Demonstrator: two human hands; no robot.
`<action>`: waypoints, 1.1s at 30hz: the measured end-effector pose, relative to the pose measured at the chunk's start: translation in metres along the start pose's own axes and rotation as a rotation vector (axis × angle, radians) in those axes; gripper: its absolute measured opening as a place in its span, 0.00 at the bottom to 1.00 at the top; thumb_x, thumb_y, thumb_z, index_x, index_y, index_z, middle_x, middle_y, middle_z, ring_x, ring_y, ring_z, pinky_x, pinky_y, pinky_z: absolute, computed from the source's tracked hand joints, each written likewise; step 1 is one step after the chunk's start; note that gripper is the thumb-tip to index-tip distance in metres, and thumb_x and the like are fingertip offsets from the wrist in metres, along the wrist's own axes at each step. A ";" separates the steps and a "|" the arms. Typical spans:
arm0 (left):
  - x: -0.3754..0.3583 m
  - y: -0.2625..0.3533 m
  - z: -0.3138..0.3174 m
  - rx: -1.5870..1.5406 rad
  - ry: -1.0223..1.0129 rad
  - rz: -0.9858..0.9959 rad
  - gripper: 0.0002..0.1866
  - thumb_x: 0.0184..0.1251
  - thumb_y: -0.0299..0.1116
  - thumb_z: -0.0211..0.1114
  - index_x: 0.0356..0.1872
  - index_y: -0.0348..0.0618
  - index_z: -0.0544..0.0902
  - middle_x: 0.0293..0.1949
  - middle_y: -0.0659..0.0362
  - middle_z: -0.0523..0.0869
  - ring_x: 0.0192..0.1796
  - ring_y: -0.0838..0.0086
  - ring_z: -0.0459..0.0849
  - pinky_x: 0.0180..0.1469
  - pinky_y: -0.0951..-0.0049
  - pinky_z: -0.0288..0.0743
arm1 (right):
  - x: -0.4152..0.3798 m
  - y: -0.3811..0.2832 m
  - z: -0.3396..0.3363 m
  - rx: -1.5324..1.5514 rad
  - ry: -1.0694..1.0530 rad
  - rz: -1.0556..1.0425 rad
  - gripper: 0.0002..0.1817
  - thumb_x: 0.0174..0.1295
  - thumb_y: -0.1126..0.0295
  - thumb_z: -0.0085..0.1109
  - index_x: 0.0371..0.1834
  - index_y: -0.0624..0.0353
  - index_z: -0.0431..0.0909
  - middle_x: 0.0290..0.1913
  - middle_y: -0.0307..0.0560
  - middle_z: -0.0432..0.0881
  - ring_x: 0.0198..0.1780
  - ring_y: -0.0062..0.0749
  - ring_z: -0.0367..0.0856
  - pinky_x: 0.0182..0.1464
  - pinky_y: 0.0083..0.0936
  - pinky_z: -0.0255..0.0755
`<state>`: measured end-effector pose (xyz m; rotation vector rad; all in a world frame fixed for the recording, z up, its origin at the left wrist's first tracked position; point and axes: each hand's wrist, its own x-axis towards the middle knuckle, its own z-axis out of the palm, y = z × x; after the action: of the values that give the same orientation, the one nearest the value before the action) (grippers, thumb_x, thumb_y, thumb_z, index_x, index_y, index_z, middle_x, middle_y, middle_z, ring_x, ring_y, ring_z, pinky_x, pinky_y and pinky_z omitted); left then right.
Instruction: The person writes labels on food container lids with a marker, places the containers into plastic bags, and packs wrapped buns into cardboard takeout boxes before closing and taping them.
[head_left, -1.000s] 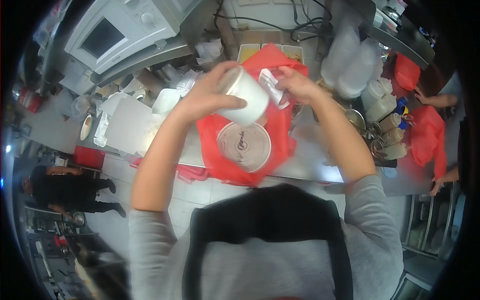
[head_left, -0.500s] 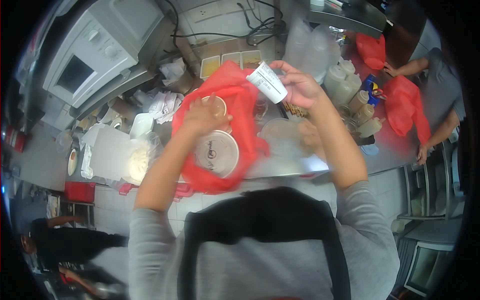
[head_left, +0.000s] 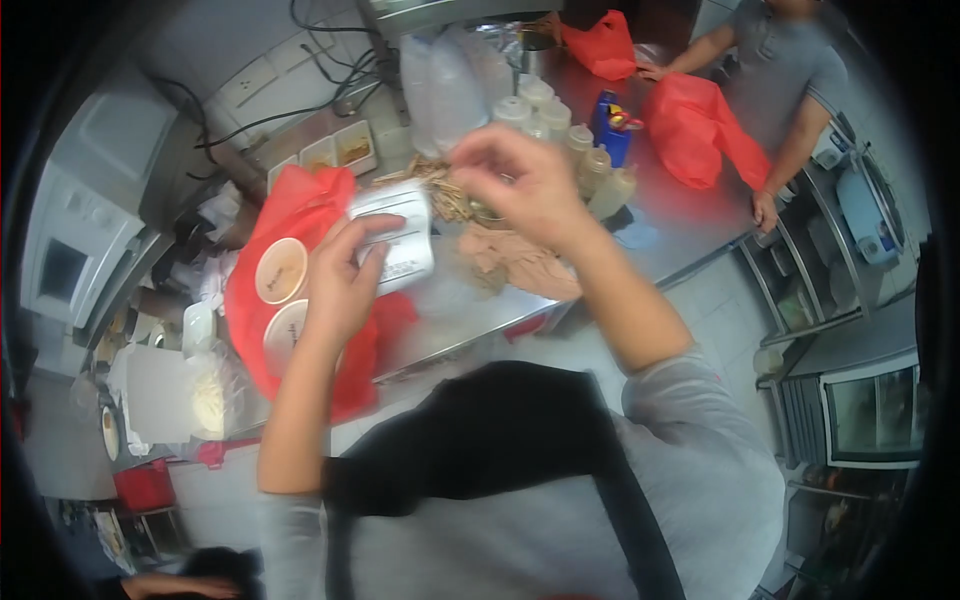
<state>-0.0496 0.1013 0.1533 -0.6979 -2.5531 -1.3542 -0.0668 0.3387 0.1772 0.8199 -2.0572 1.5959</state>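
Left hand: pinches printed slip between thumb and fingers near one edge; presumably leaves most print uncovered. Right hand: raised right of slip, fingers partly curled, blurred; cannot tell if gripping anything. Beside left hand, on its left: red bag around two round containers, tops up, probably against spilling.

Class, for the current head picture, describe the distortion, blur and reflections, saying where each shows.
Head view: wide-angle distortion, with black corners and the microwave slanting at the left; head view: right hand soft, perhaps from motion, and most print unreadable on the paper slip in the left hand; head view: reddish sheen on the counter below a red bag.
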 end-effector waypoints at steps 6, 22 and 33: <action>-0.015 -0.014 0.041 -0.383 0.143 -0.091 0.27 0.56 0.14 0.54 0.60 0.42 0.74 0.54 0.54 0.75 0.55 0.72 0.75 0.56 0.75 0.67 | -0.049 0.114 -0.192 -0.102 0.383 0.435 0.07 0.59 0.72 0.57 0.36 0.62 0.81 0.32 0.42 0.81 0.30 0.20 0.78 0.33 0.20 0.73; -0.104 0.005 0.047 -0.346 0.409 -0.561 0.30 0.51 0.13 0.54 0.60 0.41 0.73 0.58 0.57 0.71 0.40 0.80 0.78 0.37 0.85 0.71 | -0.060 0.255 -0.261 0.071 0.477 0.649 0.11 0.56 0.73 0.57 0.42 0.62 0.79 0.31 0.42 0.81 0.29 0.22 0.78 0.32 0.20 0.72; -0.111 0.002 0.046 -0.082 0.359 -0.500 0.31 0.48 0.12 0.54 0.59 0.43 0.75 0.56 0.56 0.72 0.48 0.74 0.77 0.37 0.81 0.73 | -0.045 0.395 -0.260 -0.445 0.308 0.639 0.33 0.45 0.74 0.58 0.61 0.54 0.68 0.50 0.54 0.75 0.50 0.43 0.76 0.52 0.33 0.70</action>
<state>0.0517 0.1039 0.0882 0.1895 -2.4654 -1.5536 -0.3064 0.6662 -0.0698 -0.2536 -2.4214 1.3287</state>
